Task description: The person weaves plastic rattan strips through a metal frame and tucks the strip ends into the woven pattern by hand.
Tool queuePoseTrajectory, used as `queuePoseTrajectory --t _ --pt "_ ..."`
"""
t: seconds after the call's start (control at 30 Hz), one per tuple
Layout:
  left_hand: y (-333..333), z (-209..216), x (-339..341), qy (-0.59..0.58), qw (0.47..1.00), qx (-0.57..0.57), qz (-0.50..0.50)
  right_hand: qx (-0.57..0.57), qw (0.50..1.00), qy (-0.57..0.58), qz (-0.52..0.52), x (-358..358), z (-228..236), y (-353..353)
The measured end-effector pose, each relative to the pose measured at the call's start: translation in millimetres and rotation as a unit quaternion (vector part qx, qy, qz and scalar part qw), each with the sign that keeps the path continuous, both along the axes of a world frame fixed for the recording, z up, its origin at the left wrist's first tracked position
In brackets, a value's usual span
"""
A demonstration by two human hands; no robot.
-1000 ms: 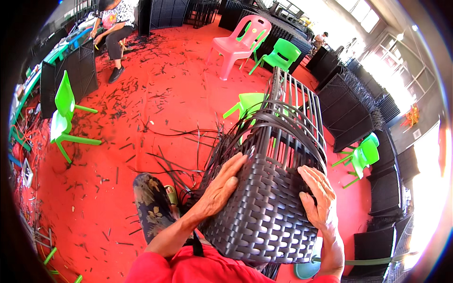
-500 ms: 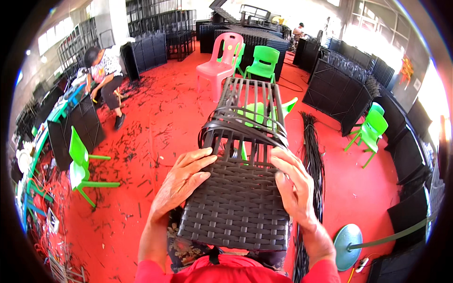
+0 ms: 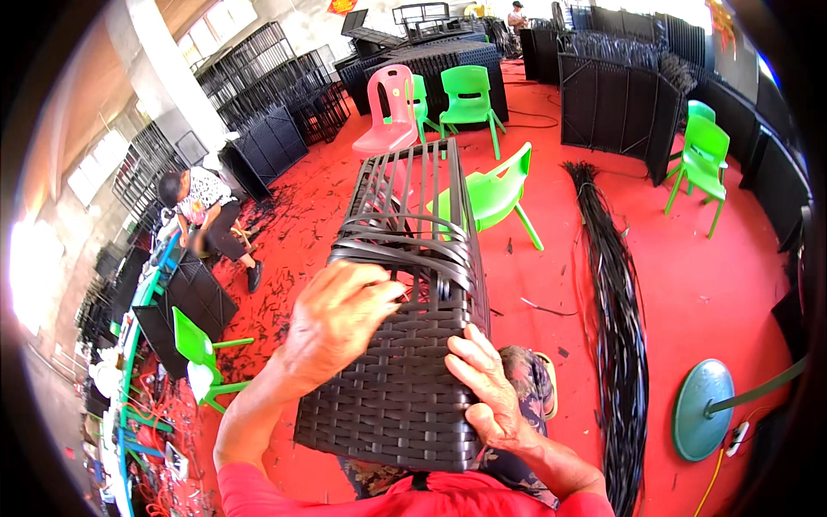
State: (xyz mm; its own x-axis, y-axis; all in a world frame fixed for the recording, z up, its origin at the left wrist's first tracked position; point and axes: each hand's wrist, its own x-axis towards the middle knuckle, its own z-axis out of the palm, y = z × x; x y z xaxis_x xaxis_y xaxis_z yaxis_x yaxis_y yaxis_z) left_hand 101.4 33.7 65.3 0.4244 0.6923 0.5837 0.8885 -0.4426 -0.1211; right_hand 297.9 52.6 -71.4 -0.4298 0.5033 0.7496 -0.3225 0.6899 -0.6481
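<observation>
A long black frame stretches away in front of me, its near part covered with woven black flat strips. Beyond the weave its slats are bare, and a loose bundle of black strips is wound across them. My left hand is just over the left side of the weave's far edge, fingers drawn together in a pinch; whatever is between them is hidden. On the right edge of the weave, my right hand grips the frame, fingers bent over the corner.
A green chair stands just beyond the frame, and a pink chair farther back. To the right lie a long bundle of black strips and a round teal base with a pole. At left, another person bends beside black panels.
My left hand has lifted off the weave and closed its fingers. My right hand has slid nearer along the right edge. The frame is tilted, and the view has turned.
</observation>
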Motion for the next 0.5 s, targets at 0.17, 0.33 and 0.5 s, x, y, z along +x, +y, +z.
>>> queuePoseTrajectory --t 0.17,0.33,0.5 --pt "41 0 32 0.231 0.972 0.032 -0.034 -0.033 0.997 0.063 0.015 0 -4 -3" --pt "35 -7 35 0.345 0.929 0.13 -0.037 -0.168 0.979 0.103 -0.044 9 -29 -1" --pt "26 -13 36 0.35 0.931 0.106 -0.018 -0.155 0.979 0.065 -0.111 9 -27 21"
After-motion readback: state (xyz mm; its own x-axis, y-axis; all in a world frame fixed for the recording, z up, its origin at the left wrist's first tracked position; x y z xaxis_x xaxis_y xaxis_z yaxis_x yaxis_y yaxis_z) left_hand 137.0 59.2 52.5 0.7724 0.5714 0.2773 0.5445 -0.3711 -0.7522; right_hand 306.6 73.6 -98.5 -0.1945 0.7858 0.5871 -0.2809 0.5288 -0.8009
